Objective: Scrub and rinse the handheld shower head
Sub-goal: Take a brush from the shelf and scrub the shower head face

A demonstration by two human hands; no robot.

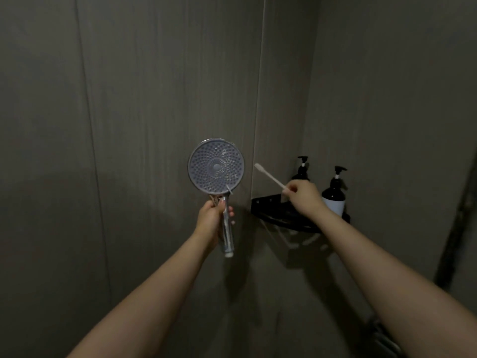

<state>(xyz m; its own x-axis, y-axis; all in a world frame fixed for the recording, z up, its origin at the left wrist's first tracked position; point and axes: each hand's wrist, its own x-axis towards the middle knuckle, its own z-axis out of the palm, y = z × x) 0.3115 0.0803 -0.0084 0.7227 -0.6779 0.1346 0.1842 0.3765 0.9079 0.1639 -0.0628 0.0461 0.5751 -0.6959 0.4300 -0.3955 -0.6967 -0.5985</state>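
just left of the black corner shelf (268, 202), the left hand (210, 219) has its fingers wrapped round the shower head (216, 167) handle, spray face toward the camera. the right hand (303, 193) pinches a white toothbrush (269, 175) in front of the shelf, bristles just right of the disc and apart from it. two dark pump bottles (334, 192) stand on the shelf.

A black corner shelf (273, 206) is fixed where two grey wall panels meet, at mid-height on the right. Two dark pump bottles stand upright on it — one (302, 169) tucked back into the corner, the other (334, 193) nearer and to the right, with a white label across its lower half. The two stand near each other; whether they touch cannot be told. Part of the shelf's top is hidden behind a hand. The shelf's curved front edge faces outward, and faint shadows fall on the wall beneath it.
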